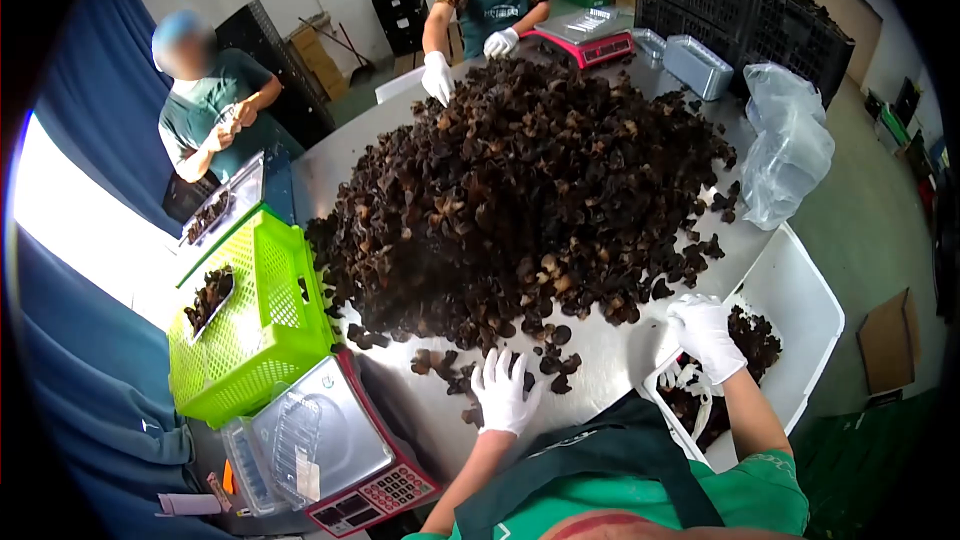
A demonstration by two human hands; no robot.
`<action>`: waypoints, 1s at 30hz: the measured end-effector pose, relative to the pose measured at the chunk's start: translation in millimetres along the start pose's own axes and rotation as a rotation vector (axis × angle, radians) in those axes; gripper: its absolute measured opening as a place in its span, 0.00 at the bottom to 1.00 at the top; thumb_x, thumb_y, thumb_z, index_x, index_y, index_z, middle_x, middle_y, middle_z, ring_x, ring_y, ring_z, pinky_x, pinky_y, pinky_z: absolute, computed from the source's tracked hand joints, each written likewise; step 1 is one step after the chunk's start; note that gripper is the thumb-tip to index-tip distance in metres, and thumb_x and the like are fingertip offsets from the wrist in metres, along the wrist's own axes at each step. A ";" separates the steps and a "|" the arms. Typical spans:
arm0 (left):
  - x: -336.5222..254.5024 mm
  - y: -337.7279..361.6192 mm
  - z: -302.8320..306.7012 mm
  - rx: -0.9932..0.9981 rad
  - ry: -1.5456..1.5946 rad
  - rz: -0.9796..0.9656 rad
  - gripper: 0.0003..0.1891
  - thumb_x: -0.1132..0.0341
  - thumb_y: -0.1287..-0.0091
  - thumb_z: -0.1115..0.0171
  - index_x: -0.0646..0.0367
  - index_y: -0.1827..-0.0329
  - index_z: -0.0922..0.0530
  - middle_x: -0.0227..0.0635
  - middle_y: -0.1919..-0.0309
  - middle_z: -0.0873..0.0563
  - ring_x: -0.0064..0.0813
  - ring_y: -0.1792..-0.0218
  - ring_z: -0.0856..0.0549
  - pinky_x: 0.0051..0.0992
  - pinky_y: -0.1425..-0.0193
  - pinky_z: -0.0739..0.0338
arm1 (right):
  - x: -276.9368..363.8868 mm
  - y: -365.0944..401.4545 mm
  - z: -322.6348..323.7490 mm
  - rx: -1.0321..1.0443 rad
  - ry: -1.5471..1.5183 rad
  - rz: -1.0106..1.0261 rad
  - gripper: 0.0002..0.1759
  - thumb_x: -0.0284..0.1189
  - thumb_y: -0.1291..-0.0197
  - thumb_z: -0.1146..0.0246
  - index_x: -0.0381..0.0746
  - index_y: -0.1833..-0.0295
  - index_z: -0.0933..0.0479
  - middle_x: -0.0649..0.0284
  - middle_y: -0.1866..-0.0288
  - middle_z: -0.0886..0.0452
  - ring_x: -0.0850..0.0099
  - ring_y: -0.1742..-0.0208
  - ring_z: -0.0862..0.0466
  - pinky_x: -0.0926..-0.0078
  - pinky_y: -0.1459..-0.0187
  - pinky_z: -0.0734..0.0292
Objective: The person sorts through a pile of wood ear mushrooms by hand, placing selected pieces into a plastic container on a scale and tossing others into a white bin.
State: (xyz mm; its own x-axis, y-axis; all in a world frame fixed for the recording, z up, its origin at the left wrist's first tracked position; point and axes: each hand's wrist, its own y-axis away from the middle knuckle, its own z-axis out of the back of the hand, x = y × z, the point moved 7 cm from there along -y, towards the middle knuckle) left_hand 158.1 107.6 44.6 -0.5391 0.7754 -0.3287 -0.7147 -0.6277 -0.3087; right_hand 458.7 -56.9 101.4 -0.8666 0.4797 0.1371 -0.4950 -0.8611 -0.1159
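A large heap of dark wood ear mushrooms (540, 180) covers the middle of the metal table (600, 365). My left hand (506, 395), in a white glove, lies at the heap's near edge with its fingers spread. Loose wood ear pieces (440, 368) lie beside it on both sides. My right hand (708, 338), also gloved, is over the near left part of a white bin (808, 315). Its fingers look curled, and anything inside them is hidden. Dark pieces (752, 338) and some crumpled white material (690, 380) are in the bin.
At left are a red scale (335, 440) bearing clear plastic trays and a green basket (235, 340) with a filled tray. Across the table stands a gloved co-worker (495, 5) by another scale (590, 40); a second person (215, 105) is at left. A plastic bag (785, 145) lies at right.
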 end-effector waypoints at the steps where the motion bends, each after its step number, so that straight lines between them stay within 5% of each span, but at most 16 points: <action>1: 7.2 7.6 -3.2 -0.019 -0.027 0.020 0.29 0.53 0.40 0.29 0.50 0.36 0.21 0.42 0.36 0.23 0.49 0.28 0.31 0.55 0.26 0.44 | 16.4 -12.5 5.4 -0.033 -0.099 0.022 0.14 0.43 0.41 0.34 0.47 0.74 0.18 0.65 0.72 0.18 0.60 0.66 0.17 0.54 0.57 0.25; 5: 22.5 26.6 9.1 -0.116 -0.096 0.085 0.22 0.59 0.41 0.30 0.51 0.44 0.20 0.37 0.42 0.21 0.45 0.31 0.28 0.55 0.27 0.44 | 121.8 -48.8 29.9 -0.249 -0.354 0.352 0.16 0.45 0.41 0.34 0.44 0.73 0.18 0.64 0.71 0.18 0.62 0.62 0.17 0.61 0.56 0.22; 8: 19.3 34.4 23.2 -0.161 -0.157 0.135 0.18 0.61 0.42 0.30 0.49 0.48 0.18 0.32 0.46 0.18 0.43 0.34 0.25 0.52 0.27 0.45 | 194.6 -53.7 6.9 -0.086 -0.284 0.517 0.22 0.47 0.38 0.34 0.48 0.43 0.19 0.64 0.43 0.19 0.63 0.36 0.24 0.56 0.39 0.27; 10: 16.0 37.4 29.1 -0.236 -0.163 0.092 0.18 0.62 0.44 0.29 0.49 0.50 0.18 0.31 0.49 0.17 0.39 0.36 0.23 0.50 0.29 0.43 | 228.9 -42.6 -17.0 -0.110 -0.292 0.633 0.29 0.50 0.38 0.34 0.50 0.35 0.21 0.61 0.34 0.23 0.57 0.28 0.29 0.49 0.31 0.36; 16: 19.9 57.6 28.5 -0.204 -0.205 0.185 0.24 0.56 0.45 0.30 0.48 0.44 0.19 0.31 0.39 0.18 0.37 0.33 0.25 0.51 0.29 0.43 | 281.1 -21.5 -58.7 0.083 -0.304 0.806 0.35 0.57 0.37 0.36 0.54 0.28 0.24 0.57 0.27 0.27 0.53 0.23 0.35 0.45 0.27 0.44; 21: 23.8 71.0 52.8 -0.263 -0.331 0.373 0.38 0.42 0.47 0.25 0.52 0.36 0.23 0.35 0.36 0.21 0.44 0.29 0.30 0.55 0.27 0.47 | 331.9 -39.0 -9.0 0.097 -0.446 0.984 0.36 0.53 0.35 0.36 0.51 0.25 0.28 0.52 0.23 0.31 0.48 0.21 0.35 0.45 0.26 0.43; 26: 34.4 77.1 49.0 -0.237 -0.139 0.422 0.39 0.43 0.48 0.23 0.54 0.36 0.25 0.39 0.43 0.21 0.46 0.37 0.26 0.52 0.30 0.40 | 411.2 -56.0 73.6 -0.005 -0.569 1.305 0.41 0.46 0.38 0.31 0.53 0.21 0.33 0.44 0.19 0.40 0.44 0.21 0.38 0.44 0.26 0.42; 30: 28.0 61.3 46.2 -0.259 -0.024 0.339 0.36 0.49 0.49 0.20 0.54 0.38 0.24 0.42 0.46 0.22 0.48 0.43 0.23 0.50 0.34 0.34 | 425.6 -63.8 88.3 -0.042 -0.530 1.337 0.43 0.48 0.38 0.31 0.55 0.19 0.37 0.47 0.17 0.43 0.46 0.17 0.44 0.39 0.25 0.48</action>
State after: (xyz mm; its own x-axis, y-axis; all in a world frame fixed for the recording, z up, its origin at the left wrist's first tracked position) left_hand 78.7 94.0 57.7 -0.7366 0.5216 -0.4305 -0.3610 -0.8415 -0.4018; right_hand 127.0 187.4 254.1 -0.5538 -0.7954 0.2461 0.6465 -0.5971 -0.4749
